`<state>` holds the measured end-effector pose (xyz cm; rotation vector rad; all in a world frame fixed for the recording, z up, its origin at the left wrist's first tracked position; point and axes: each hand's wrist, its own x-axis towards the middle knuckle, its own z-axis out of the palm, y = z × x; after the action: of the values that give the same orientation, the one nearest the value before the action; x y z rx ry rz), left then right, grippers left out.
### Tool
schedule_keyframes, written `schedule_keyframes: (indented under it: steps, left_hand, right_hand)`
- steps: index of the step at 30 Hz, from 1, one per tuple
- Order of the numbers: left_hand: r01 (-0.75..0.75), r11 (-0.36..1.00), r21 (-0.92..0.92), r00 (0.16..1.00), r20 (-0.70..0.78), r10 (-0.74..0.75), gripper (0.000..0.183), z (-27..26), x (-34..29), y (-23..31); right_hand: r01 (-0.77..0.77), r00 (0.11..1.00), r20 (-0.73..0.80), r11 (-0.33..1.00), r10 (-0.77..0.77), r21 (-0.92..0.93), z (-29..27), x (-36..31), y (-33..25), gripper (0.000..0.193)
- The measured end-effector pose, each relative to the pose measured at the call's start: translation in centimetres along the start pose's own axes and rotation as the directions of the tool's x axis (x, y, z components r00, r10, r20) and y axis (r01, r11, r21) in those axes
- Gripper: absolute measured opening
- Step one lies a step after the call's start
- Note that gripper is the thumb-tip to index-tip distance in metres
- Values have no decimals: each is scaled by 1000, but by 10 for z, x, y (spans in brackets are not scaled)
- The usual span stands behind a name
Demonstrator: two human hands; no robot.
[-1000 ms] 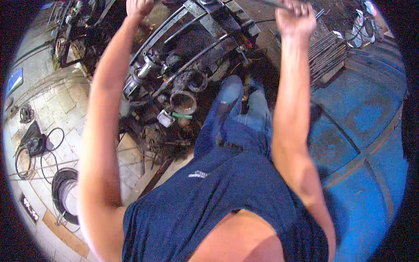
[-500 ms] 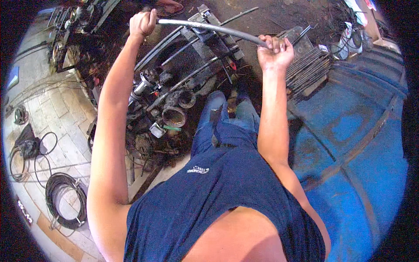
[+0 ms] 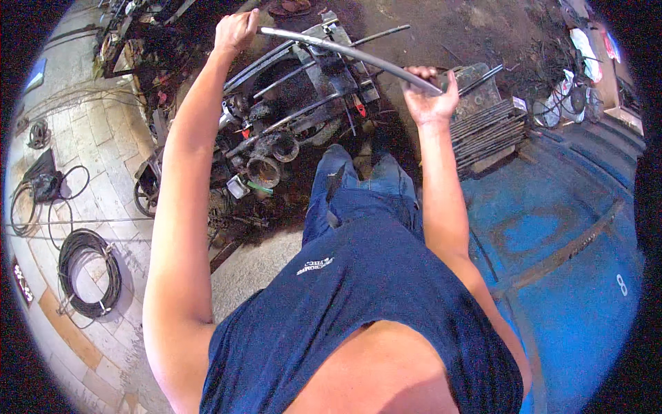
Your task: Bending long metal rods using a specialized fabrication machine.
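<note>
Left hand [image 3: 236,32] closed at one end of grey bar [image 3: 338,47]; right hand [image 3: 429,94] half open, thumb apart, bar across its fingers; bar spans between hands, metal frame [image 3: 339,83] beyond; risk: loose right-side support could cause slipping

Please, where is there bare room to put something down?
Bare tiles lie between the cable coil and the dark machine; the blue surface beside the right arm, nearer than the stacked rods, looks open too. Around the machine is crowded.
</note>
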<state>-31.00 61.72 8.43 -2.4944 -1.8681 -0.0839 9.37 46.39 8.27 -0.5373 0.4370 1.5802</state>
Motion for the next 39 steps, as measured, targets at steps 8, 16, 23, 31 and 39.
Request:
schedule_keyframes:
  steps: [8,16,23,31,39]
  left_hand:
    - [44,967,-251,852,-496,-168,44,-31,-119,90]
    - [578,689,-436,758,-26,-652,51,-3,-410,102]
    - [710,434,-554,583,116,-804,56,-20,-496,101]
    - [754,344,-559,469,92,-878,61,7,-525,110]
    - [665,429,-611,548,10,-836,60,11,-492,149]
  right_hand:
    - [-219,901,-101,-242,-421,-945,-200,35,57,45]
    - [-280,857,-173,-157,-486,-947,-187,46,154,80]
    - [-164,849,-196,106,-491,-981,-326,136,111,54]
    - [58,949,161,-354,-270,-934,-282,8,141,34]
    - [99,981,182,-618,-73,-780,-203,-103,117,32]
